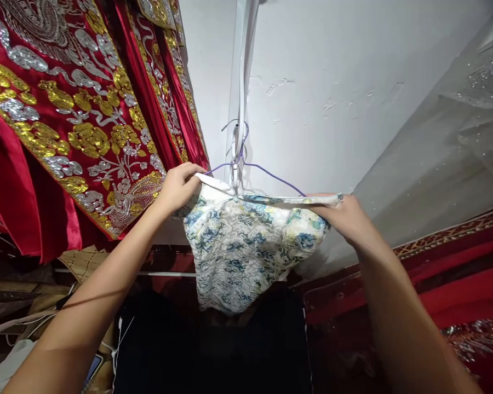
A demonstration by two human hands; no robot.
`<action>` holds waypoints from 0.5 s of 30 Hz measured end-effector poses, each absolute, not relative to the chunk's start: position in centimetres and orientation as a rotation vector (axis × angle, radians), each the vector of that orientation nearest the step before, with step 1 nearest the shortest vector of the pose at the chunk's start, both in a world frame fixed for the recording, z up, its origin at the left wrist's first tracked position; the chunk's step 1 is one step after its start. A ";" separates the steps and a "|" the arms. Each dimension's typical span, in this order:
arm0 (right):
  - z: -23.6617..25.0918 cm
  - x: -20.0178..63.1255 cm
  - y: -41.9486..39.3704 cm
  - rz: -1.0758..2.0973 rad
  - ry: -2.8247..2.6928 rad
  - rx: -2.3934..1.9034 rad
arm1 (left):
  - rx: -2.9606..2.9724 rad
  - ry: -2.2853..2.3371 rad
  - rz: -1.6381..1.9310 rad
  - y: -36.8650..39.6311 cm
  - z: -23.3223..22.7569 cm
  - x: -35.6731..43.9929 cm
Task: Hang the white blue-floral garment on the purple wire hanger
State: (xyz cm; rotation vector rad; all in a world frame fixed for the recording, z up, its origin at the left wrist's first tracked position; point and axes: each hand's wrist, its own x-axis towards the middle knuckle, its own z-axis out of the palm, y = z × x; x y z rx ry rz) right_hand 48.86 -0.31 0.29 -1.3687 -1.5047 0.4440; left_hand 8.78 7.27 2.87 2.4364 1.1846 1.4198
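A white floral top (246, 241) with blue, green and yellow print hangs in front of me, its neck edge stretched sideways. A purple wire hanger (271, 174) shows above the top, its hook beside a white upright rail (237, 71). At the left end, my left hand (183, 186) is closed on the top's shoulder edge, close to one arm of the hanger. My right hand (345, 216) grips the pale-edged other end, with its fingers partly hidden behind the cloth. The lower part of the hanger is hidden by the fabric.
Red garments (102, 109) with gold and silver embroidery hang at the upper left. Behind the rail is a white wall (312, 71). Sparkly sheer fabric (476, 120) hangs at the right, above red cloth (468, 295). Cables and a phone-like object (93, 365) lie at the lower left.
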 end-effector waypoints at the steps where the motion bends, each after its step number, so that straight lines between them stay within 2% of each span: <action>1: 0.9 49.5 -0.3 0.544 -1.533 -1.361 | 2.411 1.232 1.494 7.4 3.1 8.8; 5: 2.3 49.3 -0.4 1.065 -1.352 -1.239 | 2.257 1.448 1.686 7.8 4.1 9.1; 9: 2.6 44.7 0.1 1.463 -1.079 -1.131 | 2.243 1.333 1.538 7.6 4.3 10.6; 15: 4.1 40.6 0.2 1.370 -1.187 -1.022 | 2.359 1.121 1.424 6.7 4.2 11.0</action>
